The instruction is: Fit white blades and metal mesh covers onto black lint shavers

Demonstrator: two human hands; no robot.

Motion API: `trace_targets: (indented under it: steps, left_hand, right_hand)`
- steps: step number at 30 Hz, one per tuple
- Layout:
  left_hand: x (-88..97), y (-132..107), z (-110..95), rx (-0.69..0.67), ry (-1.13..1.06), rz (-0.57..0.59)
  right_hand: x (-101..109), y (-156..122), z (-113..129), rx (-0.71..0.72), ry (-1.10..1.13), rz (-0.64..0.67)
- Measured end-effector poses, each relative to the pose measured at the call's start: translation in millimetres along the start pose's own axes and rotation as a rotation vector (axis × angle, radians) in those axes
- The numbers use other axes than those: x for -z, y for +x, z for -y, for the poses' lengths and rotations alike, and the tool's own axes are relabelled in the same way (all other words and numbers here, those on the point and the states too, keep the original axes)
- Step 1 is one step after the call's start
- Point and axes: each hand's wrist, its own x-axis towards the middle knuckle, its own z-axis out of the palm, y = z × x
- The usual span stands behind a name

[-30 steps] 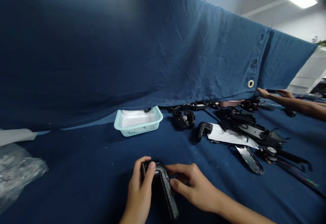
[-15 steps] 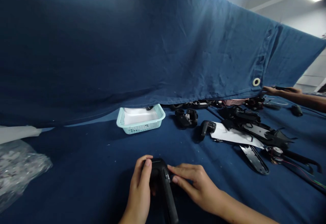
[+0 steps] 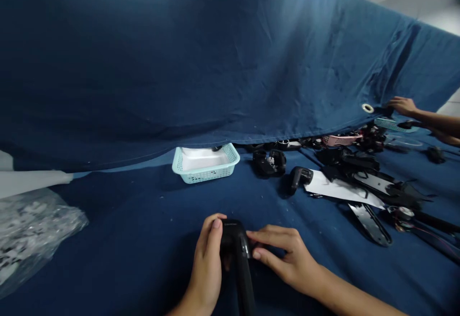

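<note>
A black device with a boxy head and a long handle (image 3: pixel 235 232) is upright near the bottom centre, its handle pointing toward me. My left hand (image 3: pixel 207 261) wraps round the left side of the head, thumb on its upper edge. On the opposite side, my right hand (image 3: pixel 282 253) pinches the head's right edge between thumb and forefinger. Whether a small part sits between those fingertips is hidden. A similar black L-shaped piece (image 3: pixel 299 178) lies farther off to the right, on the end of a white sheet (image 3: pixel 330 186).
Beyond my hands stands a light-blue basket (image 3: pixel 208 174) under a hanging blue cloth (image 3: pixel 179 66). At left lies a clear plastic bag (image 3: pixel 32 234) of small parts. Black housings (image 3: pixel 269 163) and a curved shell (image 3: pixel 372 225) lie rightward. Another person's hand (image 3: pixel 402 106) is far right.
The view has shifted slightly, so the device and my hands appear farther right. Both hands keep their hold on the device. The other person's hand has risen near the cloth's edge.
</note>
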Motion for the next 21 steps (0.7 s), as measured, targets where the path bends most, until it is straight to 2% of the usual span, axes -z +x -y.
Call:
trace_targets:
  steps: [14,21]
  left_hand:
    - [0.9,-7.1,-9.4,-0.157,-0.031,0.031]
    - [1.6,-9.1,-6.3,-0.120,-0.040,0.052]
  right_hand:
    - [-3.5,-1.8,-4.0,0.161,0.009,-0.061]
    - [-3.3,-2.9,-0.7,0.176,-0.023,-0.047]
